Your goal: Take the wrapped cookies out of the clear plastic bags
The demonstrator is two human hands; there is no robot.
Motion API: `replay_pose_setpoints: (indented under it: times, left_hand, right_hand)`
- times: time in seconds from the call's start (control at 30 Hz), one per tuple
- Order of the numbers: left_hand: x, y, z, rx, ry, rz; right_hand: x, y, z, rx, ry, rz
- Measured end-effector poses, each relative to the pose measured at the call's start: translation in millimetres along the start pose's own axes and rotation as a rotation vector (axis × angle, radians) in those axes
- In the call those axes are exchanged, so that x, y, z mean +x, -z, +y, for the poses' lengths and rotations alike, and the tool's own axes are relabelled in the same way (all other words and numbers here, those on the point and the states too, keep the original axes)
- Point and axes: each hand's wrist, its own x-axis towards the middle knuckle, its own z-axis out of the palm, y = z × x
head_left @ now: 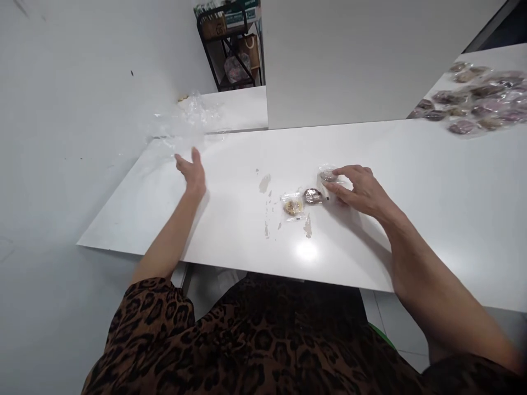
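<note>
My left hand [192,173] is raised over the left part of the white table, thumb and fingers apart, with nothing in it. Just beyond it lies a crumpled heap of clear plastic bags [197,116] against the wall. On the right, my right hand [359,189] has its thumb and index finger at the edges of a small clear packet [328,175] with something greyish-brown inside. Beside that packet lie a packet with a dark brown piece [313,196] and a packet with a yellowish-brown piece [292,207]. The food inside cannot be made out exactly.
Several wrapped packets with purple and brown contents [486,101] are spread at the table's far right. A white upright panel [337,60] stands at the back edge. Behind it is a black shelf rack [230,44]. The white tabletop [239,230] has worn patches.
</note>
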Motion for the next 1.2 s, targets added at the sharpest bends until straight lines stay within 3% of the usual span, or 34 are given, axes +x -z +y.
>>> replay_pose_setpoints:
  times: [0.03, 0.07, 0.13, 0.2, 0.27, 0.33, 0.47, 0.6, 0.7, 0.9, 1.2]
  left_hand:
    - [-23, -5, 4, 0.06, -0.097, 0.05]
    - [-46, -12, 9, 0.117, -0.198, -0.003]
    - [-87, -29, 22, 0.251, -0.365, -0.307]
    - [-121, -47, 36, 0.393, -0.446, -0.588]
    - [-144, -63, 48, 0.508, -0.475, -0.77]
    - [-158, -75, 55, 0.6, -0.485, -0.864]
    - [-168, -86, 61, 0.679, -0.507, -0.875]
    - [-173, -89, 65, 0.594, -0.515, -0.836]
    - [-173, -96, 69, 0.485, -0.506, -0.883]
    - [-162, -130, 80, 0.469, -0.527, -1.055]
    - [-145, -171, 89, 0.509, -0.556, -1.067]
  right_hand:
    - [-1, 6, 2, -0.031, -0.015, -0.01]
    - [-3, 12, 3, -0.056, -0.033, -0.031]
    - [-6, 23, 4, -0.106, -0.065, -0.097]
    - [-8, 29, 2, -0.176, -0.091, -0.184]
    - [-10, 29, -2, -0.263, -0.115, -0.267]
    - [-10, 26, -6, -0.333, -0.133, -0.304]
    - [-6, 18, -7, -0.329, -0.146, -0.272]
    - [-4, 18, -3, -0.304, -0.164, -0.278]
    - [-3, 20, 1, -0.303, -0.177, -0.234]
    - [0, 22, 10, -0.189, -0.273, -0.287]
    - [1, 30, 13, 0.054, -0.244, -0.247]
